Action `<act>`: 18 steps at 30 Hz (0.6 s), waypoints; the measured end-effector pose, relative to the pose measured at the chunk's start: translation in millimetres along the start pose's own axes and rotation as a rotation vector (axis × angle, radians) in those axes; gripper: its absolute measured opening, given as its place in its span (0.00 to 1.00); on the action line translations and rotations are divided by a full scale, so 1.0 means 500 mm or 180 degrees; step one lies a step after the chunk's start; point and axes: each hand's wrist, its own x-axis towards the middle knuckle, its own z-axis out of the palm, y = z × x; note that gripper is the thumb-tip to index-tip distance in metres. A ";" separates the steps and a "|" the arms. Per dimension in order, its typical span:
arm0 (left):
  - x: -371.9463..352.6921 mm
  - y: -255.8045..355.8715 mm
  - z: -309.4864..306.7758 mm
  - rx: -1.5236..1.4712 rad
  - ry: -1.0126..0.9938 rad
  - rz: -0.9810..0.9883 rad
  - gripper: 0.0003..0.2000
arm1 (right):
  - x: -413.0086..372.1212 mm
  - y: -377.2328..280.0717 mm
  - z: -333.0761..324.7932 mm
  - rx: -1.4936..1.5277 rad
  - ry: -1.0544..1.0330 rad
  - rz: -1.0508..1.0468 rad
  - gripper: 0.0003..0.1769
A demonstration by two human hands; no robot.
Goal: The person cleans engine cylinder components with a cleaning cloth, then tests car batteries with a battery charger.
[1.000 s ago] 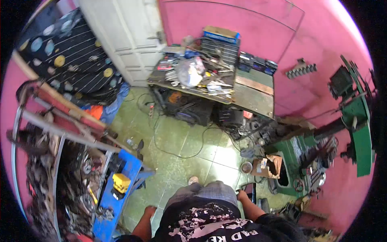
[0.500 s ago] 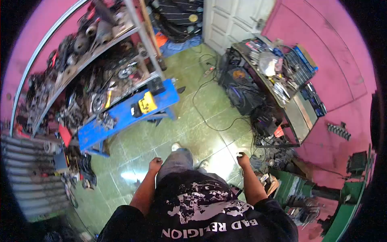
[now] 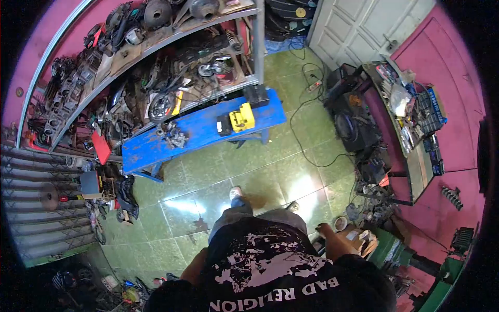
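Note:
My right hand (image 3: 326, 230) hangs low beside my right thigh, its fingers curled in. Whether a small thing is inside them I cannot make out. Near it are a round white-rimmed container (image 3: 341, 223) and an open cardboard box (image 3: 358, 236). On the other side, my left forearm (image 3: 196, 265) runs in against my black shirt, and the hand itself is hidden. Ahead stands a long blue bench (image 3: 200, 143), which my hands do not touch. On it are a yellow case (image 3: 242, 118), a small black object (image 3: 223, 125) and a greasy metal engine part (image 3: 175, 136).
Shelves (image 3: 156, 47) crowded with engine parts rise behind the bench. To the right, a desk (image 3: 423, 177) holds tools, with a dark machine (image 3: 351, 122) beside it. A black cable (image 3: 292, 125) crosses the green tiles. A green machine (image 3: 387, 249) stands at the right.
The view has turned left and moved nearer the bench. My left hand has dropped back out of sight at my side. My right hand has drawn back closer to my body.

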 end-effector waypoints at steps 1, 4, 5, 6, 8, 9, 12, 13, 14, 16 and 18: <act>0.027 -0.017 -0.045 -0.0013 -0.0155 -0.0046 0.28 | -0.040 -0.108 -0.071 0.0410 0.0040 0.0295 0.31; 0.120 0.016 -0.186 -0.0072 -0.0652 -0.0177 0.32 | 0.050 -0.234 -0.090 0.0375 0.0612 0.0022 0.30; 0.134 0.020 -0.233 -0.0393 -0.0490 -0.0352 0.28 | 0.070 -0.303 -0.117 0.0397 0.0732 0.0051 0.30; 0.158 0.035 -0.283 -0.0704 -0.0331 -0.0535 0.25 | 0.103 -0.357 -0.130 0.0371 0.0823 -0.0022 0.30; 0.225 0.051 -0.369 -0.0682 -0.0226 -0.0375 0.22 | 0.132 -0.492 -0.200 0.0738 0.0707 -0.0089 0.29; 0.265 0.045 -0.400 -0.0375 0.0002 0.0089 0.22 | 0.145 -0.551 -0.227 0.0573 0.0894 -0.0253 0.28; 0.384 0.128 -0.494 0.2172 -0.0174 0.0969 0.22 | 0.227 -0.665 -0.287 0.0656 0.0722 -0.0457 0.30; 0.416 0.164 -0.507 0.1707 0.0075 0.0758 0.23 | 0.250 -0.699 -0.310 0.0652 0.0817 -0.0582 0.30; 0.447 0.208 -0.509 0.1242 0.0327 0.0542 0.24 | 0.254 -0.756 -0.356 0.0563 0.0870 -0.0462 0.29; 0.469 0.388 -0.550 0.1206 0.0278 0.0528 0.26 | 0.324 -0.818 -0.392 0.0851 0.1318 -0.0629 0.27; 0.513 0.537 -0.583 0.0741 0.0408 0.1346 0.24 | 0.380 -0.891 -0.449 0.1115 0.1759 -0.0718 0.23</act>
